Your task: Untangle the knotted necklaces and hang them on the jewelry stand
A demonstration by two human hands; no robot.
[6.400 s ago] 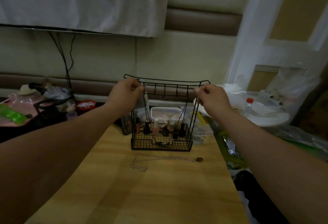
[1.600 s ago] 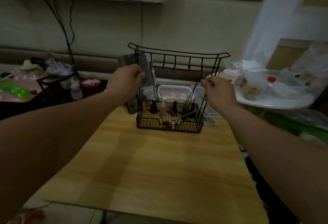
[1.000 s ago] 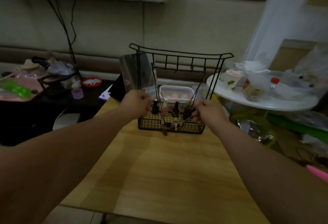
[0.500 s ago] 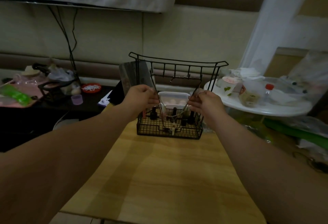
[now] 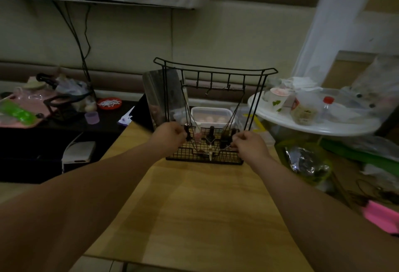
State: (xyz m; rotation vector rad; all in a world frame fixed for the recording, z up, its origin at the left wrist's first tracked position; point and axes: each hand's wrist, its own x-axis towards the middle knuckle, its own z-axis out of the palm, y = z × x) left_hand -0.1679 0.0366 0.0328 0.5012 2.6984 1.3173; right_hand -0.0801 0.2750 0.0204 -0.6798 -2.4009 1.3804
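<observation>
Left hand (image 5: pixel 170 136) and right hand (image 5: pixel 248 142) are curling at opposite sides of the jewelry stand (image 5: pixel 216 70), necklaces (image 5: pixel 210 154) hanging vertically between them; their hold is unclear.

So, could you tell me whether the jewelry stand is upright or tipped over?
Upright: the jewelry stand rests flat on its mesh base on the table, posts rising vertically.

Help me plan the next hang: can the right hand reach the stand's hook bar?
Probably yes: the right hand sits beside the basket, with open space up to the hook bar; only necklace cords hang close.
</observation>
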